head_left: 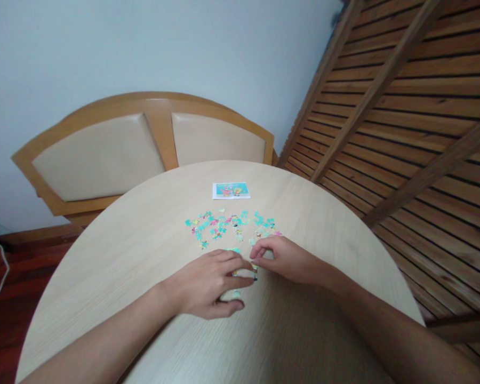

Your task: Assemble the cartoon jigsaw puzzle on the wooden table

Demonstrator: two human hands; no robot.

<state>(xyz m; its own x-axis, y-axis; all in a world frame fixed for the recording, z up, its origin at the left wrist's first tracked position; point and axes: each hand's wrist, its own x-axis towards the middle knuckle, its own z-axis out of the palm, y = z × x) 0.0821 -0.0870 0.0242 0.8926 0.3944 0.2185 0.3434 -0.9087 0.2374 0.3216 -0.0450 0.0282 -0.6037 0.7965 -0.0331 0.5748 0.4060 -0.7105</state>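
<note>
- Reaching both bare forearms in over the near edge of the round table, meeting the hands just short of its middle.
- Laying the left hand palm down and half open: stretching the fingers flat toward the right, holding the thumb apart beneath them, clasping nothing, only touching the fingertips to a small jigsaw piece.
- Sheltering a pale loose piece on the tabletop, in the gap between that thumb and those fingers.
- Curling the right hand knuckles up, bunching thumb and fingers shut onto the same small jigsaw piece from the opposite side, right where the two hands are meeting.
- Spreading just beyond the hands in a loose band: scattered puzzle pieces, mostly turquoise with specks of pink and yellow, the nearest lying just beside the right knuckles.
- Lying farther out, flat and a little past the scatter: a reference picture card, showing a turquoise cartoon print inside a white border.
- Standing behind the far rim: a wooden bench back, framing two beige padded panels.
- Rising behind that: a pale blue wall; slanting away on the right, a dark wooden slatted wall crossed by lighter braces.
- Trailing over the reddish floor at far left: a white cable.
</note>
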